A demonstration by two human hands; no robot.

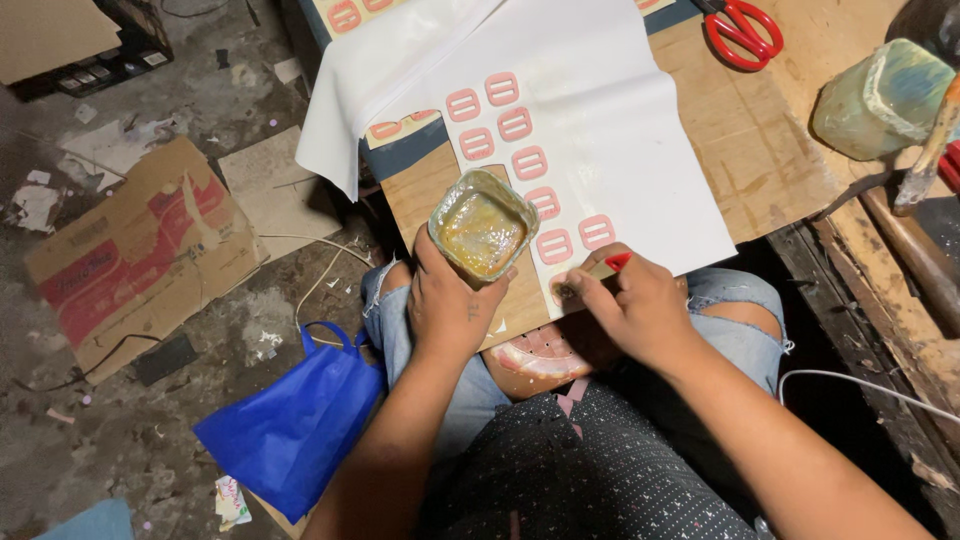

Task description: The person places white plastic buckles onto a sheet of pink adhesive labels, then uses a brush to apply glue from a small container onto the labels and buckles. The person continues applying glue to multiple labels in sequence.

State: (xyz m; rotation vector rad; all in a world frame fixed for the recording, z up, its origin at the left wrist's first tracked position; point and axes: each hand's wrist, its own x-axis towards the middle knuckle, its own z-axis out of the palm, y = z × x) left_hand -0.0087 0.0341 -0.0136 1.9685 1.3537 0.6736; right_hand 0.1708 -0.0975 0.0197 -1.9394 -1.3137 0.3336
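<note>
**Glue tub and brush over the white sheet**

We are gripping the glue tub [482,224] from below in our left hand [447,305], fingers closed on it. Our right hand [637,305] is pinching a brush [592,274] just beside it, tip touching the white sheet [620,150] of pink buckle shapes [529,162] on the counter [760,140].

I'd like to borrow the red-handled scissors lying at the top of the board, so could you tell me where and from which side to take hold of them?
Take the scissors by the two red loop handles, coming from the right, over the bare cardboard board. The loops lie flat and point down-right, clear of the white sheet; the blades run up-left out of the picture.
</note>
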